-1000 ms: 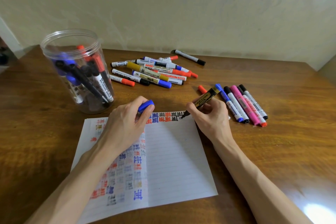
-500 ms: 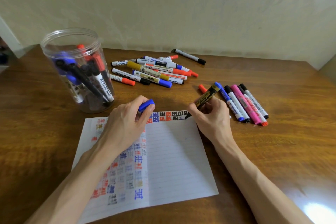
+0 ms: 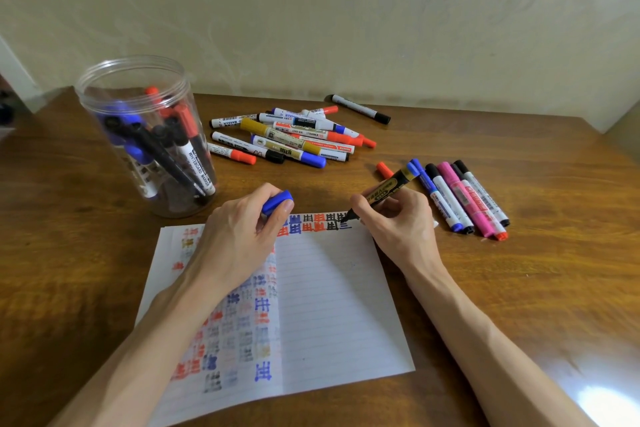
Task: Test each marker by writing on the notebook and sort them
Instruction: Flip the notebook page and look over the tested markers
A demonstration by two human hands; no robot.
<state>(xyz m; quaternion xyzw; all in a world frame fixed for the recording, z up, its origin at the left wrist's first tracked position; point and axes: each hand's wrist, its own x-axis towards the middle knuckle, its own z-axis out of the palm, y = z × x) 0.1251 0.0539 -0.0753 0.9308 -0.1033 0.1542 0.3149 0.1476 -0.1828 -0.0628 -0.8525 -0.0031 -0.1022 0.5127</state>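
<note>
Behind notebook point(image 3: 329, 305): marker pile point(image 3: 294, 137), jar point(image 3: 114, 87) alongside.

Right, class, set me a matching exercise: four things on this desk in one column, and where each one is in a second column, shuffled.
1. blue cap
2. black-and-gold marker
3. pink marker
4. clear jar

A. in the row right of the notebook
B. gripped in the left hand
C. standing beyond the notebook's left corner
D. in the right hand, tip on the page

Pairs: 1-B, 2-D, 3-A, 4-C.
</note>
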